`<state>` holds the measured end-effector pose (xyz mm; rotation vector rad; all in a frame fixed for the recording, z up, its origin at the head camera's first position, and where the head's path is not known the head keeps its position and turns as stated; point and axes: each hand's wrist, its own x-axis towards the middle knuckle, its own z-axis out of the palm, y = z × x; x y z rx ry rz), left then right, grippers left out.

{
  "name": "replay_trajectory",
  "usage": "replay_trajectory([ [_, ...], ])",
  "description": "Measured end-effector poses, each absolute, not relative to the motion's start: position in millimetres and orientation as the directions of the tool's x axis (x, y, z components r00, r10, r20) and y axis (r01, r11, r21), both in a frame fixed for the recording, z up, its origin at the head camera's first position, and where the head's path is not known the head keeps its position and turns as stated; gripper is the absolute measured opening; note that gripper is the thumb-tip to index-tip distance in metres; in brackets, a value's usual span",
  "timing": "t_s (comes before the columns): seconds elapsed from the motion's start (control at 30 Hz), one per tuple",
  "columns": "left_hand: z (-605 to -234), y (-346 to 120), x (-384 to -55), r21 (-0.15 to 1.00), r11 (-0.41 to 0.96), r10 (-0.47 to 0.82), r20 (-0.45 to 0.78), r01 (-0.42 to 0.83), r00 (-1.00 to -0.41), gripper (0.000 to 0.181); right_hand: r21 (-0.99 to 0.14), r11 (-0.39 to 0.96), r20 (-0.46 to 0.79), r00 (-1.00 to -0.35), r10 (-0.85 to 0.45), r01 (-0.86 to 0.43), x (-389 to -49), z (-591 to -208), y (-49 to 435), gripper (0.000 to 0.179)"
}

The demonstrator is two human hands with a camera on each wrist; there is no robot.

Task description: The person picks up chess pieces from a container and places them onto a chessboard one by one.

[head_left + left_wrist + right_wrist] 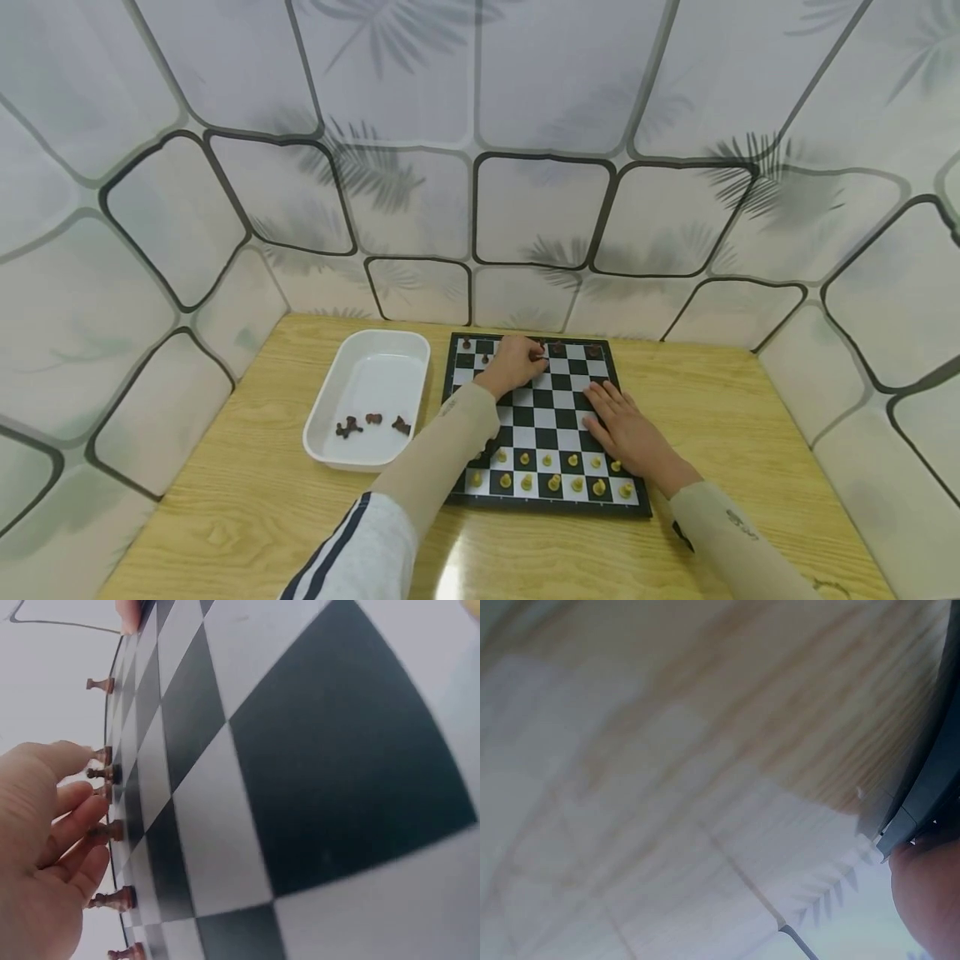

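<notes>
A black-and-white chessboard (555,398) lies on the table. My left hand (514,365) reaches over its far side, thumb and fingertips pinching a small brown chess piece (103,774); the fingers partly hide it. More brown pieces stand along the far edge, among them one at the left corner (467,342) and one at the right (594,351). My right hand (626,429) rests with extended fingers on the board's right side. Yellow chess pieces (554,482) stand in two rows along the near side; my left forearm covers part of the board's left side.
A white plastic tray (367,367) stands left of the board, with several brown chess pieces (348,427) lying in its near end. My left sleeve passes close by the tray's near right corner. Patterned wall panels (540,208) rise behind the wooden table (225,517).
</notes>
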<state>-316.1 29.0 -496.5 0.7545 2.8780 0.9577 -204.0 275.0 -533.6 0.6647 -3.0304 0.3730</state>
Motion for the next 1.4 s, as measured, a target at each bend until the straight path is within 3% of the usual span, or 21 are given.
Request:
replay_trajectory([
  [0.53,-440,-26,-309,0.601,0.661,0.369,0.26,0.449,-0.892,0.029,-0.225,0.873,0.067,-0.901,-0.429,-0.433,-206,-532,271,0.062],
  [0.87,-421,-84,-296,0.572,0.646,0.337,0.38,0.505,-0.862,0.022,-0.228,0.877,0.057,-0.905,-0.421,-0.422,-204,-533,273,0.062],
  [1.2,-435,-159,-271,0.573,0.695,0.301,0.318,0.435,-0.899,0.016,-0.224,0.878,0.061,-0.906,-0.42,-0.422,-204,-535,275,0.062],
  [1.4,-448,-198,-252,0.545,0.759,0.313,0.174,0.356,-0.934,0.019,-0.227,0.873,0.066,-0.901,-0.428,-0.431,-205,-534,275,0.062],
])
